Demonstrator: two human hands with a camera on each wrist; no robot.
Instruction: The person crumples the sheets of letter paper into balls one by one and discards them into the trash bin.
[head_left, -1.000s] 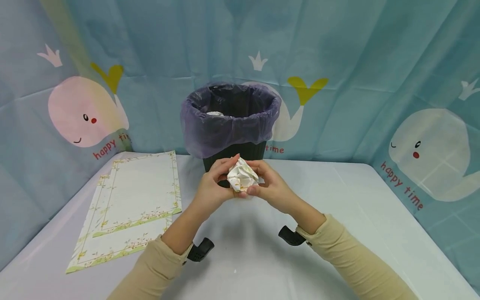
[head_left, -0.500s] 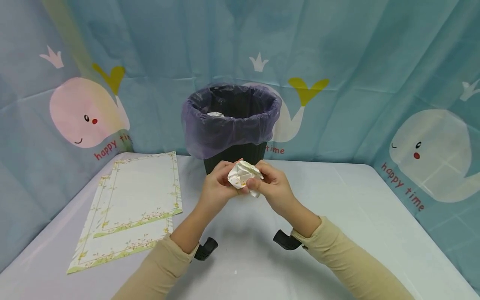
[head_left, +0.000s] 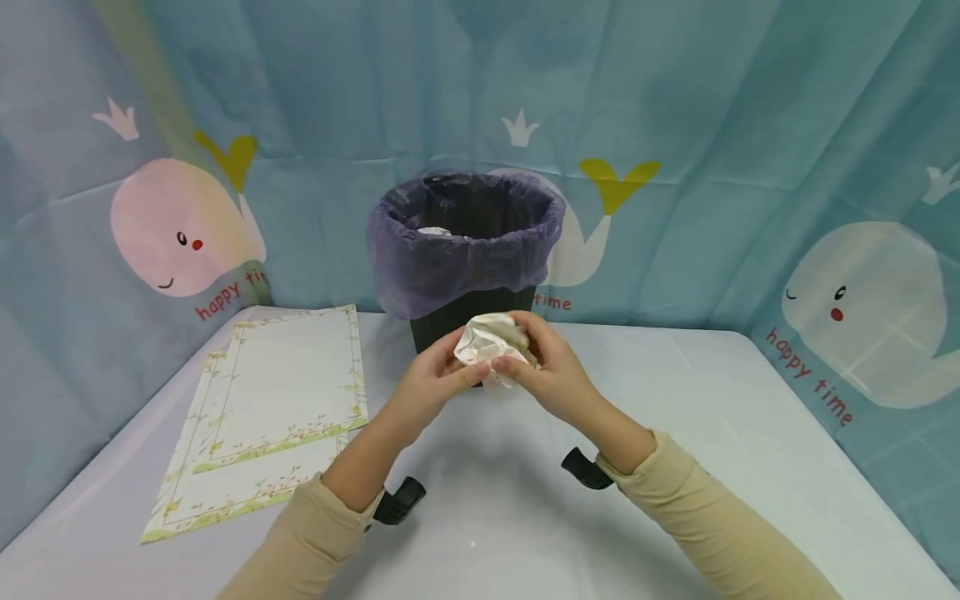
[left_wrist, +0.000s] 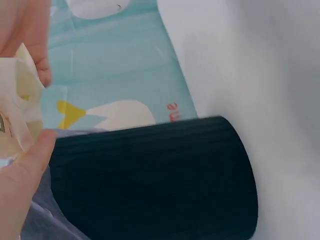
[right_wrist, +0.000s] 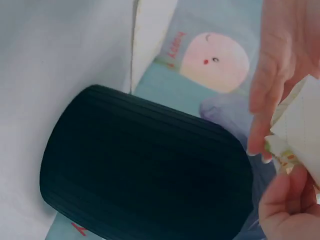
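A crumpled sheet of white paper with a printed floral edge is held between both hands, in front of the bin. My left hand grips its left side, thumb along the lower edge. From the right, my right hand holds it with the thumb on the near face and fingers round the far side. Loose folds and a pointed corner of the crumpled paper show in the left wrist view. In the right wrist view, a green-and-orange printed bit pokes out of the crumpled paper by the thumb.
Behind the hands stands a black bin with a purple liner folded over its rim; a white crumpled piece shows inside. Two overlapping floral-bordered sheets lie at left on the white table. Blue printed curtains enclose the table.
Both hands have been turning and squeezing the crumpled paper; it now looks looser and wider. Around it the fingers have shifted. Sheets and bin stay put, while the head view has shifted slightly.
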